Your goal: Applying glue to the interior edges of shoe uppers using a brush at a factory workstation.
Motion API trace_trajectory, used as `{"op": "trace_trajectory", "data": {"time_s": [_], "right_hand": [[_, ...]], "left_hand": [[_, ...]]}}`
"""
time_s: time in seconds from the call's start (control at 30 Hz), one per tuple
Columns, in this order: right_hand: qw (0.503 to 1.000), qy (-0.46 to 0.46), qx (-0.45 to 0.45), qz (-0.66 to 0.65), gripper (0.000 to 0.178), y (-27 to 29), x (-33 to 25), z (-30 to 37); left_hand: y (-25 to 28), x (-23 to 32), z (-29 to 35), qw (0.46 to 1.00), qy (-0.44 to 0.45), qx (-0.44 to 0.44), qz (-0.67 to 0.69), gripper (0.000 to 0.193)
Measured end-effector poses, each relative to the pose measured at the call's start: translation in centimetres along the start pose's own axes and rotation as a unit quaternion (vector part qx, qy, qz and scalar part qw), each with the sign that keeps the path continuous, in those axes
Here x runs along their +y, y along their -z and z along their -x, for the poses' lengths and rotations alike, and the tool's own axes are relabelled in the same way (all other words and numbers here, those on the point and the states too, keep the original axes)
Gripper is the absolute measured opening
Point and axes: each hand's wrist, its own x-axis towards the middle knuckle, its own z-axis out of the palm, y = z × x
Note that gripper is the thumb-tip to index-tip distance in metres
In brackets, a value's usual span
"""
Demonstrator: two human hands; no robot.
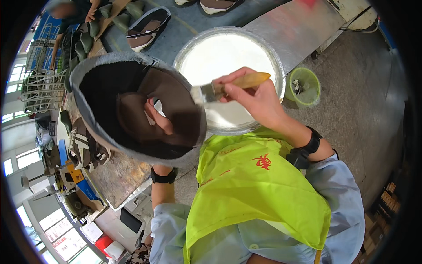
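Grey fabric edges the shoe upper (pixel 129 110), held up at the person's left, its dark opening tipped upward and overlapping the left rim of a round basin (pixel 280 66) in my sight. The left hand (pixel 159 118) is clamped on it; I can see digits coming through a gap in the brown lining, the rest hidden behind. The right hand (pixel 259 99) is closed around a flat brush (pixel 212 92) with a yellow handle, above the white liquid (pixel 220 57) in that basin. The bristles come right up to the upper's right edge, though I cannot tell whether they touch. Beyond, a brown shoe (pixel 148 28) lies on the blue-grey table (pixel 189 22); a green bin (pixel 313 83) stands to the basin's right.
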Motion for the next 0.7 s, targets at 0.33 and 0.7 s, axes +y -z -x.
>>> {"op": "trace_trajectory", "data": {"time_s": [0.33,0.7], "right_hand": [[0.993,0.067,-0.056,0.083,0.012,1.0,0.8,1.3],[0.832,0.425,-0.047,0.354,0.022,1.2,-0.5,-1.0]], "left_hand": [[-3.2,4.7,1.1,0.995,0.037,0.014,0.087,0.031],[0.9,4.2,0.2,0.978,0.092,-0.179,0.047,0.022]]}}
